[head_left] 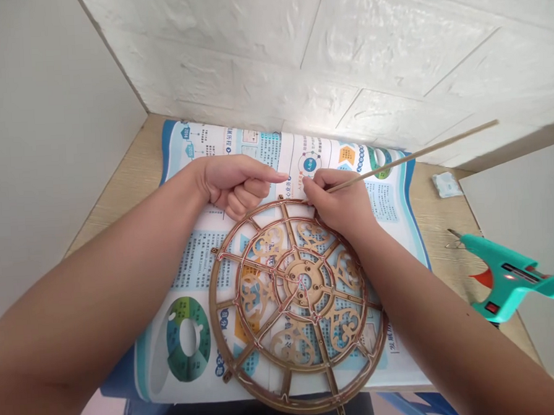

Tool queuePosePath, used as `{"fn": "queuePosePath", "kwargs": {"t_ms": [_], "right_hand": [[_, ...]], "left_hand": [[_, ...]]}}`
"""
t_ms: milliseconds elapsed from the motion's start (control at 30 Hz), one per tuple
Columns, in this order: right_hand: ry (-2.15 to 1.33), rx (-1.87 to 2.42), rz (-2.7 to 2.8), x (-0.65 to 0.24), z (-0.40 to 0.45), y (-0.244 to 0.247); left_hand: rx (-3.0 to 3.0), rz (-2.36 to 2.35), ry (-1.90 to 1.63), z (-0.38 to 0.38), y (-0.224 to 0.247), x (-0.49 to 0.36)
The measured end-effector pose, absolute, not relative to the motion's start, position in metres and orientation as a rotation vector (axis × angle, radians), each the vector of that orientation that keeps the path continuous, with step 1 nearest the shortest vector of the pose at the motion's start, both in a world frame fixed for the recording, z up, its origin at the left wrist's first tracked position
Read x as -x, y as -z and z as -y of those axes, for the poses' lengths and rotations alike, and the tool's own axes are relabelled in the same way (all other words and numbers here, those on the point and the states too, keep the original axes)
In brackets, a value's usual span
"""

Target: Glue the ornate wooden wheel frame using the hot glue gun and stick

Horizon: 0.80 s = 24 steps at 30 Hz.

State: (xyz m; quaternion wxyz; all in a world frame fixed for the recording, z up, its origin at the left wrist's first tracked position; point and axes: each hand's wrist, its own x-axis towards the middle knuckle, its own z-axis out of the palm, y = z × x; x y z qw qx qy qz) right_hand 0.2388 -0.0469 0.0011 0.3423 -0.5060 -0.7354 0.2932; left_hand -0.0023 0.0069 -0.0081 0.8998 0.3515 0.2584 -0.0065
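Observation:
A round gold-coloured frame (pixel 308 369) with spokes, scroll ornaments and thin wires lies on a printed sheet (pixel 187 262). My right hand (pixel 339 198) grips a long thin wooden stick (pixel 422 151) near its lower end, at the far edge of the frame. The stick slants up to the right. At the frame's upper left edge is my left hand (pixel 238 183), its fingers curled and its thumb side toward the right hand. Whether anything is pinched inside the left hand cannot be made out.
A teal glue gun (pixel 510 272) stands on the wooden table (pixel 440 220) at the right, its nozzle pointing left. Behind it lies a small white packet (pixel 447 185). A white brick-patterned wall (pixel 269 53) rises behind the table, with pale panels on both sides.

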Motion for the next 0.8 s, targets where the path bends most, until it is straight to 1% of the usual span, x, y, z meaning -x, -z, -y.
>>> {"fn": "queuePosePath", "kwargs": {"t_ms": [67, 233, 333, 400, 500, 667, 800], "right_hand": [[-0.735, 1.3, 1.934, -0.2383, 0.0468, -0.0008], [-0.624, 1.286, 2.018, -0.2378, 0.0469, 0.0006], [-0.601, 1.268, 2.045, -0.2372, 0.0466, 0.0013], [-0.631, 1.279, 2.036, -0.2372, 0.046, 0.0012], [-0.698, 1.281, 2.021, -0.2382, 0.0448, -0.0007], [-0.852, 1.178, 1.944, -0.2413, 0.0448, -0.0044], [-1.015, 1.155, 1.865, -0.2424, 0.0462, -0.0021]], "left_hand": [[-0.742, -0.534, -0.051, -0.0063, 0.0082, 0.0017], [-0.79, -0.292, -0.1, -0.0046, 0.0089, 0.0013], [-0.727, -0.397, -0.168, -0.0036, 0.0087, 0.0015], [-0.67, -0.521, -0.183, -0.0035, 0.0083, 0.0014], [-0.627, -0.629, -0.099, -0.0043, 0.0074, 0.0014], [-0.661, -0.545, 0.039, -0.0058, 0.0056, 0.0017], [-0.679, -0.564, 0.009, -0.0054, 0.0061, 0.002]]}}
